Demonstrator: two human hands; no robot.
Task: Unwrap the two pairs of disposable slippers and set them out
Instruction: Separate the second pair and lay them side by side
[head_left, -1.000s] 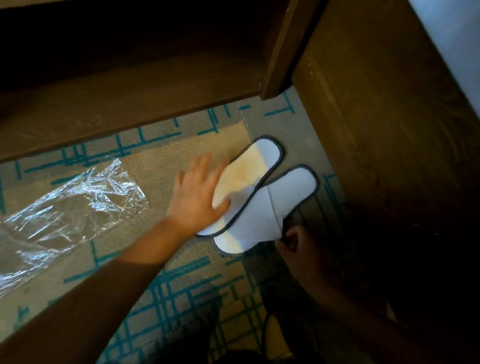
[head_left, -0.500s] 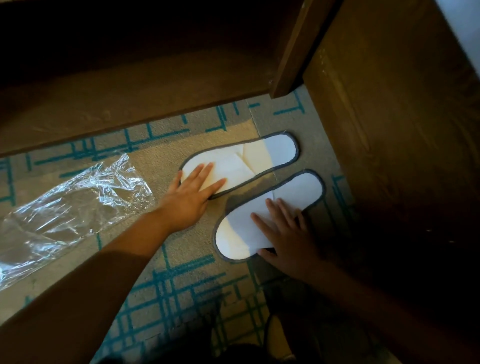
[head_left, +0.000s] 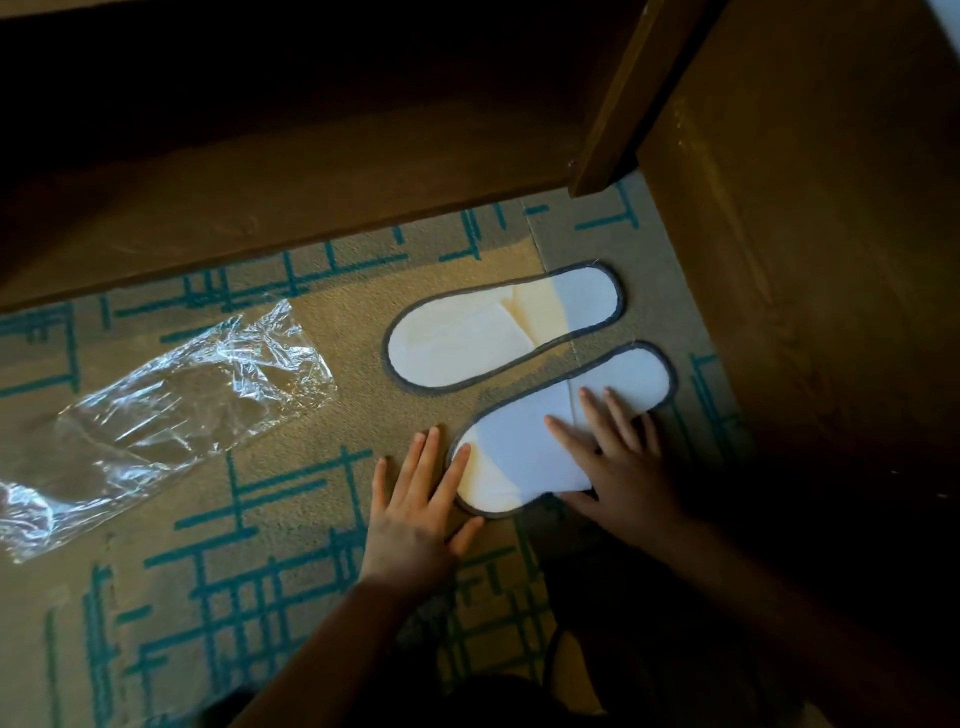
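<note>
Likely hotel room: patterned carpet (head_left: 218, 545), disposable slippers (head_left: 498, 332).

Tan carpet with teal line pattern (head_left: 218, 561), dark wooden furniture (head_left: 810, 270)

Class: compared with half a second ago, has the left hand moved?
Yes. The left hand has left the far slipper and come back toward the person, now flat beside the near slipper, farther from the wooden shelf edge.

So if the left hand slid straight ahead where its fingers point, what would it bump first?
Probably the near slipper: the left hand points up and right, with a fingertip already at its grey edge. The far slipper lies beyond.
</note>
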